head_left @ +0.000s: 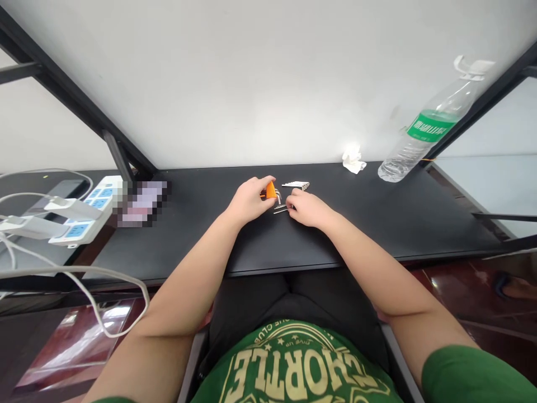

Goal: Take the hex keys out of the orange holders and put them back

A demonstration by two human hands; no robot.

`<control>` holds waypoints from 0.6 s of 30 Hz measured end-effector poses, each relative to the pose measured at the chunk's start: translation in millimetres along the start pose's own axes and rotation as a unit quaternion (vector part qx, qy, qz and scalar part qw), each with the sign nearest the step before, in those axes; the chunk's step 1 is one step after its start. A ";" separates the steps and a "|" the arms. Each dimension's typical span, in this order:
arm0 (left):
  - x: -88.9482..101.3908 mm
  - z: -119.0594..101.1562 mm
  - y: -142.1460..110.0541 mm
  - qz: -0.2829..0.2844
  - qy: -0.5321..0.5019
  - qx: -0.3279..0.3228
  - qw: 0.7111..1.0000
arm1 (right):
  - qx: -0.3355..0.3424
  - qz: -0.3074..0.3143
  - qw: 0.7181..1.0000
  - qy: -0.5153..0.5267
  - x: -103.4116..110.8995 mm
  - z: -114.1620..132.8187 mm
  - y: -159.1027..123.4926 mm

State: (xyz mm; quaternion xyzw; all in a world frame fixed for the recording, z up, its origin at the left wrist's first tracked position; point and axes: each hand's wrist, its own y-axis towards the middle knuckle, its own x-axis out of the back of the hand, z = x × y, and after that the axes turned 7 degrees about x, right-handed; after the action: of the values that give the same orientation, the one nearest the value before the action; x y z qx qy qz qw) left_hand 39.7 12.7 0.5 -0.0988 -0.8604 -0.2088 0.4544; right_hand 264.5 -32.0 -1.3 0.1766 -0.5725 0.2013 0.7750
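Note:
My left hand [250, 200] is closed around an orange holder [271, 190] over the middle of the black table [201, 246]. My right hand [307, 207] rests just beside it, fingers pinched on thin metal hex keys [281, 209] that lie between the two hands. A row of further metal keys [296, 184] lies on the table just beyond my right hand.
A clear water bottle with a green label [428, 131] leans at the back right. A crumpled white tissue [353, 160] sits near the wall. At the left, a white power strip [86, 215] with plugged-in adapters and trailing white cables [84, 285].

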 end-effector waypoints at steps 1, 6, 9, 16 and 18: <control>-0.3 0.5 0.1 0.003 0.000 0.001 1.000 | -0.008 0.008 1.000 -0.005 1.4 2.0 -0.6; -3.1 4.1 0.9 0.021 0.003 0.009 1.000 | -0.036 0.057 0.998 0.011 8.0 9.3 -5.5; -4.1 5.3 1.6 0.035 0.016 0.014 0.999 | -0.033 0.055 0.998 0.024 9.1 4.7 -7.1; -4.0 4.2 1.9 0.047 0.057 0.015 0.997 | -0.014 -0.121 0.975 0.186 12.6 -24.2 -7.7; -4.3 3.5 1.4 0.051 0.059 0.006 0.997 | 0.004 -0.178 0.963 0.203 12.3 -25.8 -7.2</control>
State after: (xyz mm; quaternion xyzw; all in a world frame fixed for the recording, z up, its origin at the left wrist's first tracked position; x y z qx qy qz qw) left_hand 40.1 15.6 -4.5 -0.1272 -0.8269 -0.1857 0.5154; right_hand 292.5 -23.8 2.8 0.2342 -0.3613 0.0946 0.8976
